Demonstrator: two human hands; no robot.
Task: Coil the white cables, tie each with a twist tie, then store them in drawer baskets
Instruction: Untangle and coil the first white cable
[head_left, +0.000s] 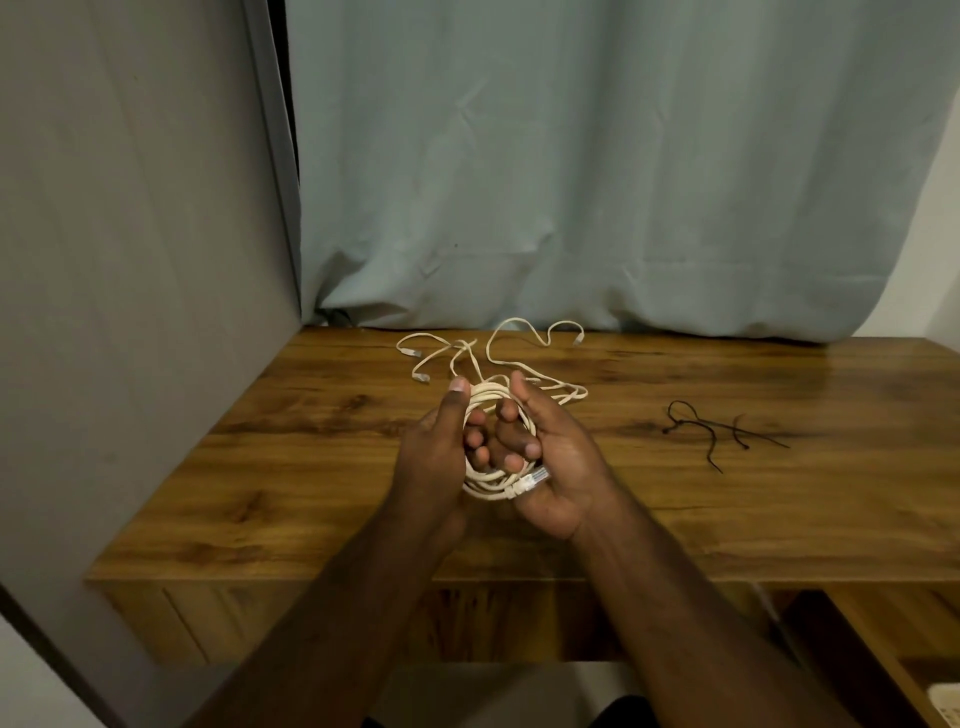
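Observation:
A coiled white cable (488, 480) hangs between both hands above the wooden table (322, 467). My left hand (434, 452) grips the coil's left side, thumb up over the top strands. My right hand (545, 452) grips the right side, fingers curled through the loop; a clear plug end lies against its palm. More loose white cables (519, 348) lie tangled on the table just behind the hands. Black twist ties (722, 431) lie on the table to the right.
A pale blue curtain (597, 182) hangs behind the table and a grey panel (130, 260) stands at the left. A lower wooden shelf (893, 629) sits at the right, with a white basket corner (948, 699) at the bottom right.

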